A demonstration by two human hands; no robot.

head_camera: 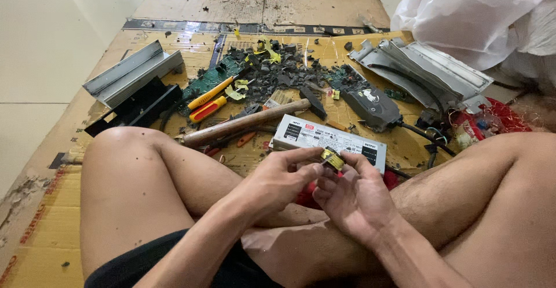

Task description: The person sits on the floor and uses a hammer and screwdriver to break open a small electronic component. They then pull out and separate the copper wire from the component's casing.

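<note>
While the person sits cross-legged on cardboard spread over a tiled floor, both hands meet above the lap around a small coil wrapped in yellow tape. The left hand pinches the coil from the left with thumb and forefinger, and the right hand grips it from the right and below, fingers curled about it, so both hands are closed on the same part. Just beyond the coil lies a grey metal box with labels on its top, flat on the cardboard and close to the knuckles. A hammer with a wooden handle lies to the left of the box, its dark head pointing away from the person. Farther left rest two screwdrivers, one with an orange handle and one red and yellow, side by side. Behind them a green circuit board sits among a heap of dark broken debris and yellow tape scraps. At the far left a grey metal channel lies beside a black casing. To the right, a dark unit with black cables lies near bent grey metal covers, and a white plastic bag fills the upper right corner.
</note>
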